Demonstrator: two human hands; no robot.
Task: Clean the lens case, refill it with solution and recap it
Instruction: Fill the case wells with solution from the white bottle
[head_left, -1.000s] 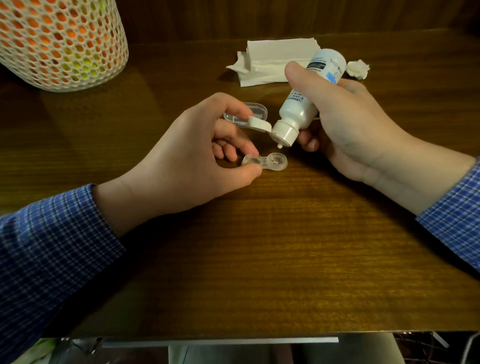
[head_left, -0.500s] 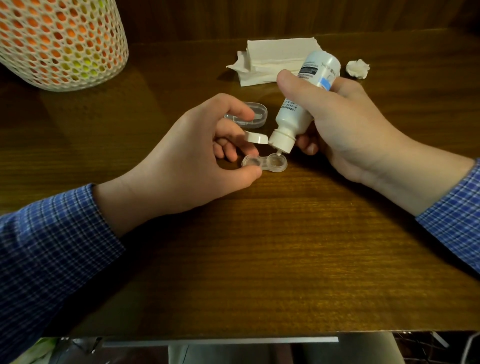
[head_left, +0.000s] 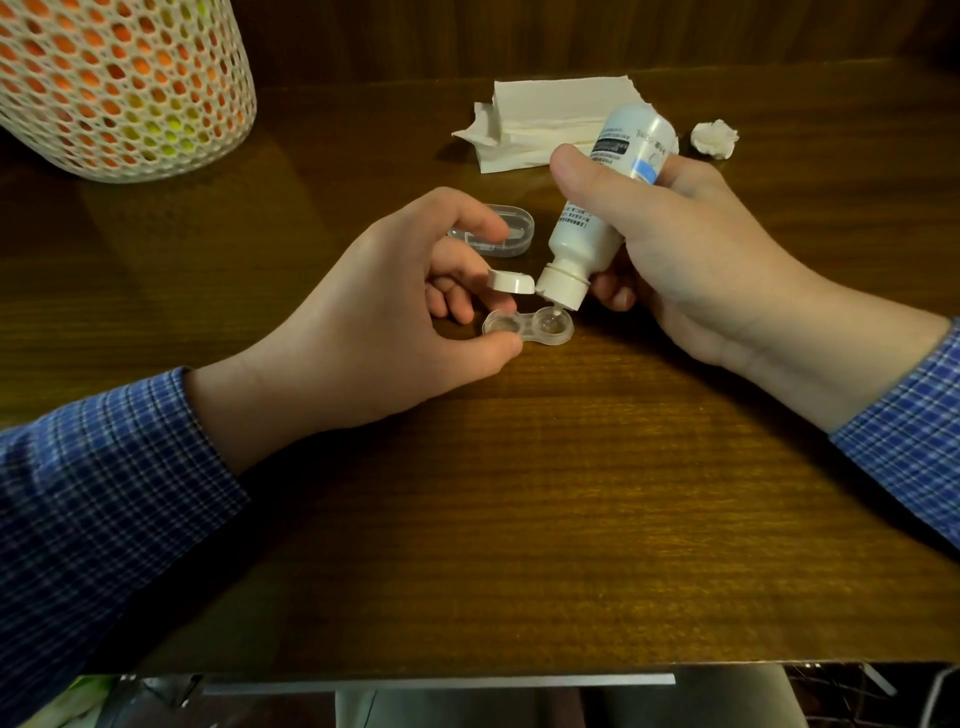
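We take the lens case (head_left: 527, 328) as landmark: clear two-well case, uncapped, flat on the wooden surface (head_left: 519, 493). Left hand (head_left: 363, 327) sits just left of it, grip pinched on the case's left well, thumb at the near edge, fingers curled behind. Right hand (head_left: 691, 260) is right of the case and above it, grip clenched around the white solution bottle (head_left: 602, 213), which is tipped nozzle-down; its nozzle tip sits right over the case's right well, touching or nearly so, we cannot tell which. The bottle's flip cap (head_left: 511, 282) hangs open just above the left well. Behind the case, a clear plastic lid (head_left: 506, 231) lies partly hidden by the left fingers. Further behind, folded tissue (head_left: 545, 122); behind and right, a small crumpled wad (head_left: 714, 137). Far behind-left, a white mesh basket (head_left: 119, 88) with orange and yellow inside.
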